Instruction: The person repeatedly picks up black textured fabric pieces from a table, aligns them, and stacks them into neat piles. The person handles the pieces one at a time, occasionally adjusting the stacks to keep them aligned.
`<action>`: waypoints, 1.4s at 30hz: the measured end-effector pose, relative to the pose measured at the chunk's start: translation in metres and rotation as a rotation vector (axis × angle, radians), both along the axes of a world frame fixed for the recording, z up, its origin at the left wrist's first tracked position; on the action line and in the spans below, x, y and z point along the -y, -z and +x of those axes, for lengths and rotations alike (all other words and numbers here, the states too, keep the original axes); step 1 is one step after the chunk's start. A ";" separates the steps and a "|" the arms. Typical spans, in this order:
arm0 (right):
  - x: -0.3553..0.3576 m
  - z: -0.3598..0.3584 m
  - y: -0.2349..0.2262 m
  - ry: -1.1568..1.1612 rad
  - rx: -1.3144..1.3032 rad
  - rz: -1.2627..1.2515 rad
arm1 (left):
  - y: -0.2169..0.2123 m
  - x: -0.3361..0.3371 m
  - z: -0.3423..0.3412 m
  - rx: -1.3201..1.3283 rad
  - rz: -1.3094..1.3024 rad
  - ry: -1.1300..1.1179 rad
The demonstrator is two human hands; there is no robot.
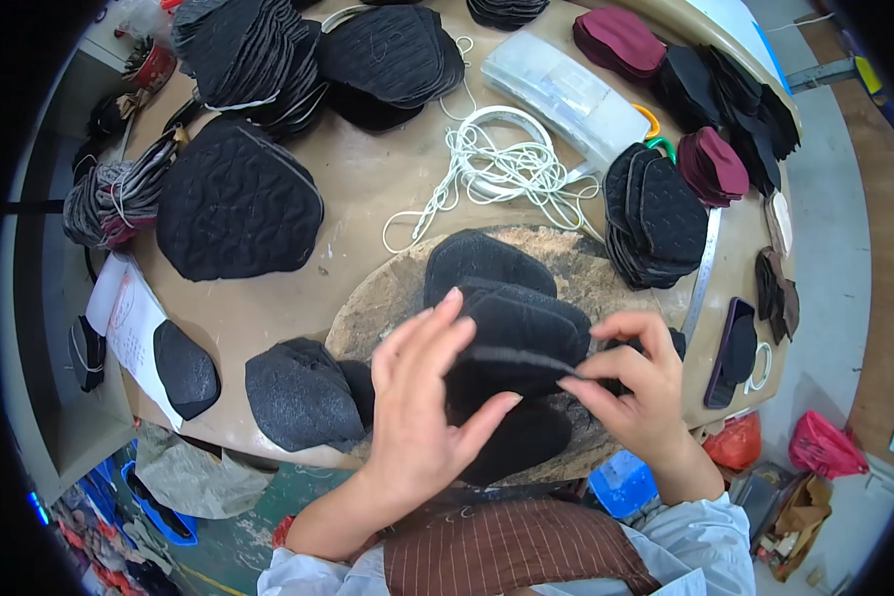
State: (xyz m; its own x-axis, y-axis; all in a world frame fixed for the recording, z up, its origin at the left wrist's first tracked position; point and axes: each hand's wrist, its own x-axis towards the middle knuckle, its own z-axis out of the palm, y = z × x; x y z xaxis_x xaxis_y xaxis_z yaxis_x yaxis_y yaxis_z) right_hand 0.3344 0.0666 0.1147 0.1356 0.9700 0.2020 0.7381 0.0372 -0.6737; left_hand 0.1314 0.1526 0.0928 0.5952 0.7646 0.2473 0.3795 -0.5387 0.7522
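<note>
Currently, over the worn round block [368, 303], the right hand [638, 382] pinches the edge of a black fabric piece [521, 359] between thumb and fingers. The left hand [417, 407] is spread wide, thumb apart (whether it touches the cloth, I cannot tell). Another black piece [487, 260] lies on the block; tangled white cord [477, 164] sits just beyond it.

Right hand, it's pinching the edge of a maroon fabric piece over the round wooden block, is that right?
Not quite: the colour is wrong. The head view shows the right hand pinching the edge of a black fabric piece, not a maroon one, over the round wooden block.
</note>
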 end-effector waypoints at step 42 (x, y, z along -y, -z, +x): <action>-0.012 0.026 -0.015 0.014 -0.642 -0.493 | 0.034 0.070 -0.035 -0.059 -0.036 0.070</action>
